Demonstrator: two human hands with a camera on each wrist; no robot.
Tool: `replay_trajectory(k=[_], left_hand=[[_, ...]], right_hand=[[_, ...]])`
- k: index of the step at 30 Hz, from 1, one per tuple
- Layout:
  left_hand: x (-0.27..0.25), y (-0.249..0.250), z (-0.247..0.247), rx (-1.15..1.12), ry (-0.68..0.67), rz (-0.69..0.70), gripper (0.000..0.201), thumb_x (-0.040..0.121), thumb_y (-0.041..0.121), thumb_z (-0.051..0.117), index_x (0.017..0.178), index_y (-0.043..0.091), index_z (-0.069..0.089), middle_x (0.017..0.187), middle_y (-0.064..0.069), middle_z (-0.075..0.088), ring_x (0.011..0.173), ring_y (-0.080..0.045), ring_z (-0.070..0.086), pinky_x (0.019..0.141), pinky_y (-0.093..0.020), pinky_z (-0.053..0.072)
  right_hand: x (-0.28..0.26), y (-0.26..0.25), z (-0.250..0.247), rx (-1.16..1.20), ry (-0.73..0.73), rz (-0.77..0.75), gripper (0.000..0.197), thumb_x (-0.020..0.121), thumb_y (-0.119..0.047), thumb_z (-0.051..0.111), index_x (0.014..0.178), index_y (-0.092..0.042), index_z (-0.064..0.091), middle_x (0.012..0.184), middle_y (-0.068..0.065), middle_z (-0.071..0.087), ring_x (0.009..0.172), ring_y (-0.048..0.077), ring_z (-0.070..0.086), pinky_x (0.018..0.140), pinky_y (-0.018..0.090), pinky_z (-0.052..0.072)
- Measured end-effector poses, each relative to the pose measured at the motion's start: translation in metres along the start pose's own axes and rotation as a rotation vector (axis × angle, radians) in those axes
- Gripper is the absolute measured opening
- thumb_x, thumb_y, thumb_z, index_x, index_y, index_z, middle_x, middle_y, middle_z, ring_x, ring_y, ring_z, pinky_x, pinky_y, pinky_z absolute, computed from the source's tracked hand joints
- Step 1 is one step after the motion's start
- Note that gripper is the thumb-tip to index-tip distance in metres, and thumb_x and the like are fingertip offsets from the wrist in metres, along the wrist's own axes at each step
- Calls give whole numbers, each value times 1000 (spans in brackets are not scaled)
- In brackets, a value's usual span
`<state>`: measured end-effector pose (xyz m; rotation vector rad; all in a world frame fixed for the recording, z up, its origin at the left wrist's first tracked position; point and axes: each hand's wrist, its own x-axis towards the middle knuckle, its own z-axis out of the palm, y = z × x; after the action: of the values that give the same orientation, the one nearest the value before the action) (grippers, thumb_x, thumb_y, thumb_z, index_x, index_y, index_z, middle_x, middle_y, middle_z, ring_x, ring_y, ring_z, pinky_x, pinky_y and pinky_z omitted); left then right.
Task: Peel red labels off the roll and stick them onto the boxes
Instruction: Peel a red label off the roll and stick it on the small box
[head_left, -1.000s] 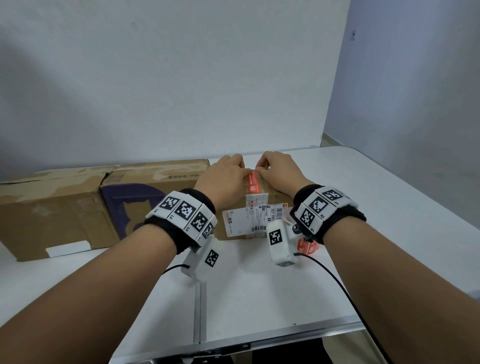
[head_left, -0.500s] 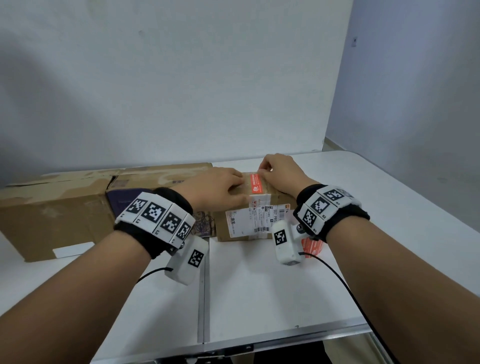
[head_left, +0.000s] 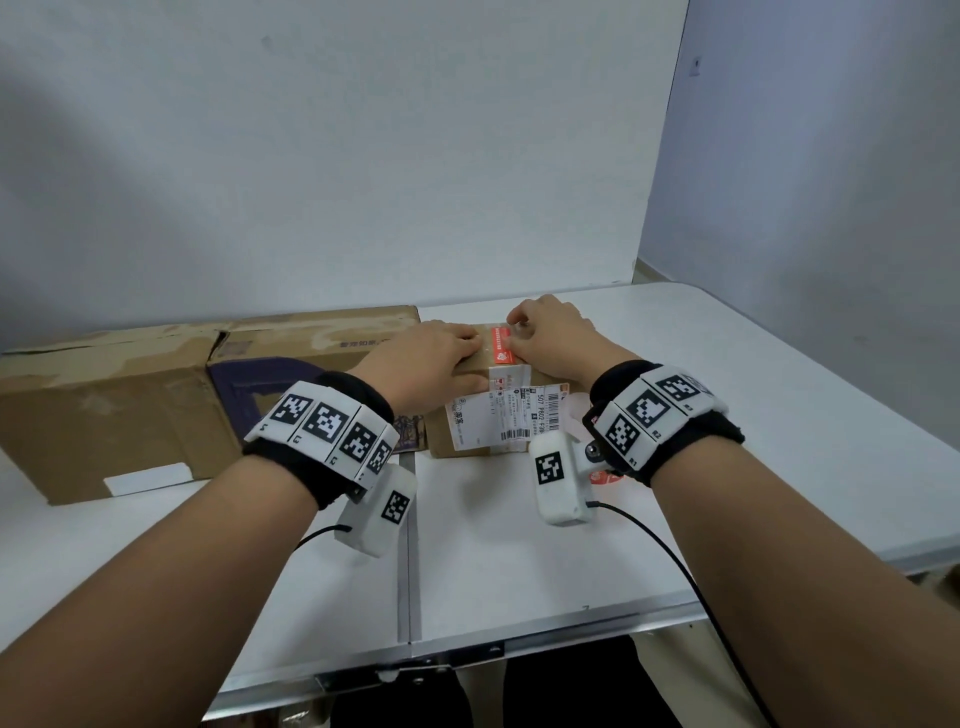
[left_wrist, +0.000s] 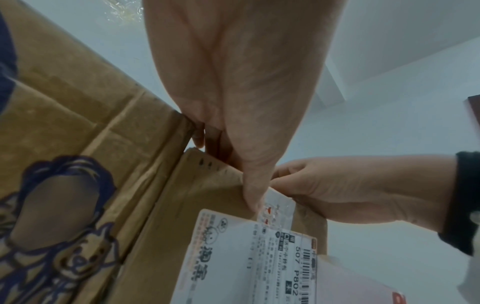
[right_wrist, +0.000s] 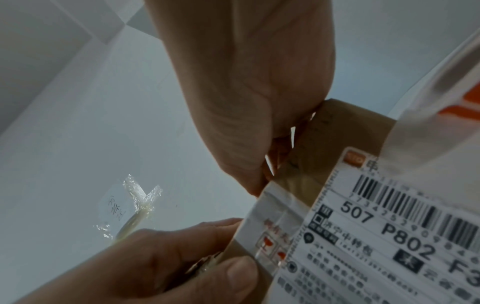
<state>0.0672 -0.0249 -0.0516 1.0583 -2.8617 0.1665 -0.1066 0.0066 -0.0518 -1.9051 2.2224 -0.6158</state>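
**Label runs 12-to-6 between two hands**

On the table (head_left: 779, 415), the long box (head_left: 130, 405) lies at 10 o'clock. The small box (head_left: 467, 441) sits at 12. Left hand (head_left: 431, 358) lies flat on its top; right hand (head_left: 556, 332), fingers curled, presses there. The red label (head_left: 501, 349) lies between them, nearer the right hand, likely needing smoothing toward 6.
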Motion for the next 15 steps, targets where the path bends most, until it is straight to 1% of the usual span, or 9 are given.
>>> replay_trajectory(k=[2, 5, 9, 11, 12, 13, 14, 15], left_hand=[[-1, 1, 0, -9, -7, -7, 54, 91, 47, 51, 127, 8, 57, 139, -6, 54, 123, -26, 51, 102, -42, 41], [-2, 1, 1, -35, -9, -20, 54, 91, 49, 51, 128, 10, 56, 143, -4, 50, 126, -25, 49, 104, -41, 40], [-5, 2, 4, -78, 27, -27, 57, 89, 50, 52, 132, 13, 54, 147, -2, 46, 129, -24, 47, 106, -41, 39], [-7, 4, 4, -66, 50, -21, 59, 90, 50, 52, 136, 13, 51, 148, -2, 45, 130, -24, 46, 107, -41, 38], [-8, 5, 5, -58, 54, -22, 61, 90, 50, 52, 139, 13, 47, 150, -2, 42, 132, -24, 44, 108, -40, 37], [-9, 7, 4, -53, 51, -28, 63, 91, 49, 51, 142, 14, 43, 153, -2, 38, 134, -24, 41, 110, -38, 35], [-10, 10, 3, -55, 43, -41, 63, 92, 48, 51, 144, 14, 40, 156, -2, 32, 137, -25, 38, 111, -38, 33], [-10, 12, 2, -58, 37, -53, 63, 93, 47, 50, 145, 15, 37, 159, -2, 25, 139, -25, 35, 111, -37, 31]], right_hand=[[-5, -1, 0, 13, -5, 11, 41, 93, -31, 51, 132, -19, 52, 138, 7, 48, 130, 27, 44, 108, 45, 37], [-10, -1, -3, 88, -41, 20, 41, 91, -28, 54, 130, -17, 52, 136, 6, 50, 127, 25, 46, 107, 44, 39], [-21, -1, -10, 231, -97, 44, 40, 87, -23, 60, 125, -12, 53, 128, 7, 55, 119, 24, 52, 101, 41, 46], [-26, -2, -15, 301, -129, 51, 35, 86, -19, 62, 120, -12, 54, 123, 9, 58, 113, 25, 57, 97, 41, 49], [-28, -2, -17, 352, -144, 59, 29, 86, -15, 61, 114, -13, 54, 119, 10, 60, 107, 25, 60, 93, 40, 52], [-31, -2, -19, 418, -161, 72, 21, 86, -10, 59, 106, -13, 54, 111, 10, 61, 98, 23, 62, 86, 36, 55], [-33, -2, -22, 484, -177, 87, 13, 86, -5, 55, 98, -12, 54, 101, 9, 61, 86, 21, 62, 74, 31, 54], [-36, -2, -23, 526, -185, 101, 12, 86, 0, 51, 91, -10, 53, 91, 9, 59, 75, 19, 58, 63, 26, 51]])
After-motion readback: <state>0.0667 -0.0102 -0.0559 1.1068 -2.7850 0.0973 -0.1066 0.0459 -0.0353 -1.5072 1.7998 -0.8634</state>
